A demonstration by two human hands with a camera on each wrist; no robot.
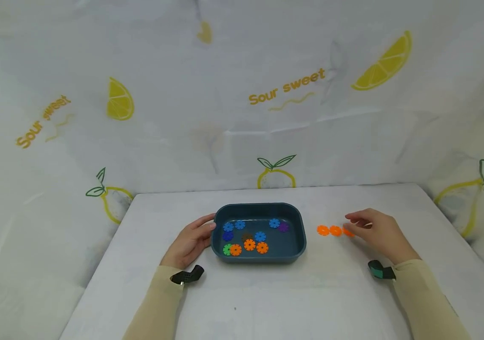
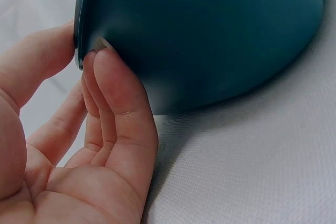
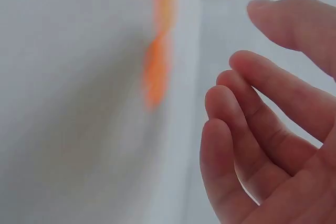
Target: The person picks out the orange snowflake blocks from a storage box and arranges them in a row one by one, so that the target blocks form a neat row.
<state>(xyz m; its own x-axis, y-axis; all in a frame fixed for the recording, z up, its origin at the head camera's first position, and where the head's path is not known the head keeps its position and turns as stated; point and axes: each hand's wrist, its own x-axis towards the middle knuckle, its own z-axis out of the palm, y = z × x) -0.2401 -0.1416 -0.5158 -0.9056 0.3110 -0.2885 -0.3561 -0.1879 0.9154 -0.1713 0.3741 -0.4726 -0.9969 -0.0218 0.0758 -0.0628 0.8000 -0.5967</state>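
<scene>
My left hand [image 1: 188, 244] grips the left end of a dark teal plastic tray [image 1: 259, 259], its thumb at the rim and its fingers against the outer wall. In the left wrist view the tray's wall [image 2: 210, 30] fills the top. Inside lie several flower-shaped discs: orange [image 1: 249, 244], green [image 1: 227, 249], light blue [image 1: 260, 236], dark blue [image 1: 227, 235], brown [image 1: 247, 236] and purple [image 1: 283, 227]. To the tray's right, my right hand [image 1: 381, 235] hovers by a row of three orange discs [image 1: 323, 230]. Its loosely bent fingers [image 3: 220, 156] hold nothing; they partly hide the rightmost disc [image 1: 348, 232].
A white cloth covers the table [image 1: 284, 302]. Behind it hangs a white curtain [image 1: 208, 118] printed with lemons and lettering. Dark straps with small devices sit on the left wrist [image 1: 187, 275] and right wrist [image 1: 381, 270].
</scene>
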